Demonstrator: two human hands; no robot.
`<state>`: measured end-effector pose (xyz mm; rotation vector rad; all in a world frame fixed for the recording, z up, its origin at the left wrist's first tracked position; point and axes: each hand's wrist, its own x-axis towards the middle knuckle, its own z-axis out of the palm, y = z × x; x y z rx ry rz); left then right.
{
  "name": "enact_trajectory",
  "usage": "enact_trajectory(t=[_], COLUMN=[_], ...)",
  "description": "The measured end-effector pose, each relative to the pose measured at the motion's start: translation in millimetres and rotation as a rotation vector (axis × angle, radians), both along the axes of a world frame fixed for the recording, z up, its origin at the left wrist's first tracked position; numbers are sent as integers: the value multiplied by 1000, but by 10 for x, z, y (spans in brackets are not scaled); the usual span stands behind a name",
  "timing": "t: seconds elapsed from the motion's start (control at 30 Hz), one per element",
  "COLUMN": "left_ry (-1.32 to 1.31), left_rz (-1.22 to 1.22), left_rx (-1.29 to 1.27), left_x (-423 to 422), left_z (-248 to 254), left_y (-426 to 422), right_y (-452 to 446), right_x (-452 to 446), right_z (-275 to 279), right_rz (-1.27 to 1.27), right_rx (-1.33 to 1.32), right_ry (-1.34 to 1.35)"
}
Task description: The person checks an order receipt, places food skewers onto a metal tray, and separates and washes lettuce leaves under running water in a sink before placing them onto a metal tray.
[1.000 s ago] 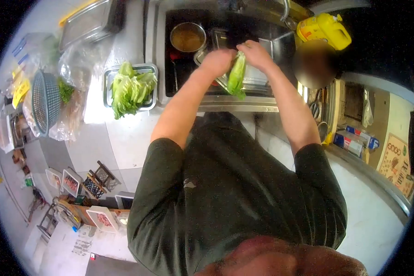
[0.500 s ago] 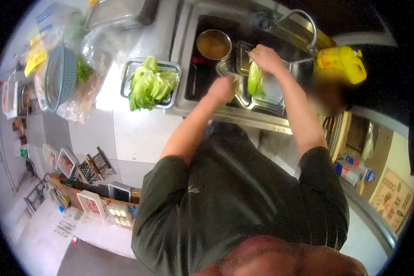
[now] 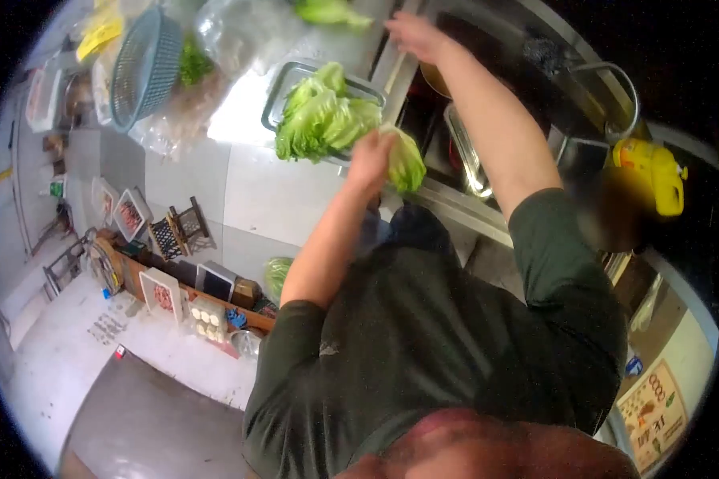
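My left hand (image 3: pixel 371 161) is closed on a green lettuce leaf (image 3: pixel 407 164), beside the right edge of a metal tray (image 3: pixel 274 112). Loose lettuce leaves (image 3: pixel 327 116) are heaped in that tray. Farther up, my right hand (image 3: pixel 415 37) reaches over the sink's left rim with its fingers apart and nothing in them. A blurred piece of lettuce (image 3: pixel 333 12) is to the left of those fingers, apart from them. Below my right forearm, a shiny metal tray (image 3: pixel 471 156) shows partly in the sink (image 3: pixel 455 195).
A blue plastic basket (image 3: pixel 145 72) and clear plastic bags (image 3: pixel 244 36) lie on the left of the counter. At the right is a yellow jug (image 3: pixel 651 172) near the curved faucet (image 3: pixel 633 96). A head of cabbage (image 3: pixel 278 278) is low on the left.
Both hands have moved left from the sink toward the lettuce tray. My right hand has let go of its lettuce, which is now left of it. The view has shifted too.
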<state>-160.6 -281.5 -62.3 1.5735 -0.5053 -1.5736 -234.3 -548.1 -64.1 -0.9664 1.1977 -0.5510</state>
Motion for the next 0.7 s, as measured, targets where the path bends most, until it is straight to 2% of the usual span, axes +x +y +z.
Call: enact_trajectory(t=[0.03,0.07,0.1,0.13,0.2,0.23,0.33,0.37,0.4,0.47,0.5,0.53,0.57,0.6,0.63,0.67,0.7], left_ry=[112,224,167,279,502,597,720,744,774,668,706,740,771,725,674,617,656], left_rz=[63,125,50,81,125,105,42,19,-63,-149,-187,-216,-239,-238,-235,-228,-187], left_rx=[30,53,141,131,123,42,103,147,149,218,183,149,117,135,155,172,168], left_x=[-27,-41,-25,-61,-197,-302,-728,-883,-1037,-1369,-1538,-1703,-1867,-2029,-2183,-2320,-2448], left_z=[70,148,283,284,248,-83,40,138,33,288,240,133,58,54,65,61,25], left_y=[-40,-128,-207,-260,-422,-471,-764,-856,-949,-1106,-1176,-1243,-1312,-1381,-1451,-1522,-1576], right_y=[3,114,293,462,805,1003,1241,1250,1250,1125,983,828,585,439,272,21,-170], right_x=[-120,-214,-397,-588,-1026,-1259,-2132,-2464,-2806,-3517,-3898,-4113,-4455,-4408,-4588,-4730,-4689], right_z=[-73,-168,-64,24,185,284,395,451,476,393,363,459,369,587,491,383,430], right_rz=[294,251,246,245,261,207,31,-51,-126,-292,-169,-233,-121,-273,-117,-113,13], right_rx=[-101,-144,-170,-196,-99,-84,-22,-3,18,-69,-235,-201,-277,-278,-480,-493,-632], right_ry=[118,221,170,119,197,232,331,367,397,519,782,863,1085,1165,1180,1006,1008])
